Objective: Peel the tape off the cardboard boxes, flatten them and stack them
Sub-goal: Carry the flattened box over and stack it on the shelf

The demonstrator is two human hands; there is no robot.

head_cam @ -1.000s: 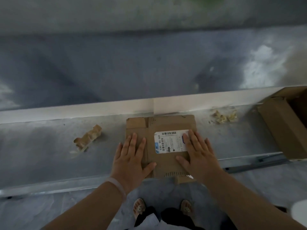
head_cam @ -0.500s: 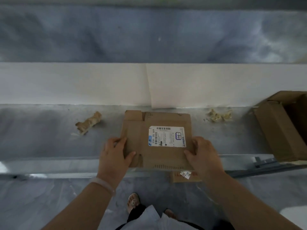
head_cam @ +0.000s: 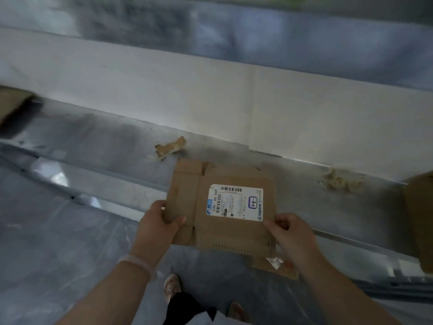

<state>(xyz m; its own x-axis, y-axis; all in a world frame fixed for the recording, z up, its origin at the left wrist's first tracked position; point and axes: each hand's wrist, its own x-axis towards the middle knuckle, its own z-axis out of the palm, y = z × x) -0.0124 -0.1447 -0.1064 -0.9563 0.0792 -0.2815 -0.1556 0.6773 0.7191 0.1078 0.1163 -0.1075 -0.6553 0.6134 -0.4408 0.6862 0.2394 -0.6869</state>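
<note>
Well, the flattened box [head_cam: 222, 231] is up in both hands, over the near edge of the metal worktop [head_cam: 98, 146], its white label [head_cam: 235, 202] facing up. Whether its far edge rests on the metal I cannot tell. The left hand [head_cam: 157, 228] has its grip clamped on the 8 o'clock edge, thumb on top and fingers underneath, and the right hand [head_cam: 293, 235] pinches the 4 o'clock corner the same way. From where I stand it looks light and fairly stiff, thin corrugated board. Its creases and perforated lines would probably let it fold if carried by one corner, so the two opposite side edges seem the sensible hold. A loose flap [head_cam: 275, 266] hangs at 5 o'clock with a scrap of tape on it, likely to flop or snag. One tape wad [head_cam: 171, 146] lies at 11 o'clock of the box and a second wad [head_cam: 337, 180] at 2 o'clock. An unflattened carton [head_cam: 419, 219] stands at 3 o'clock, and blurred cardboard [head_cam: 14, 106] lies far off at 10 o'clock.
</note>
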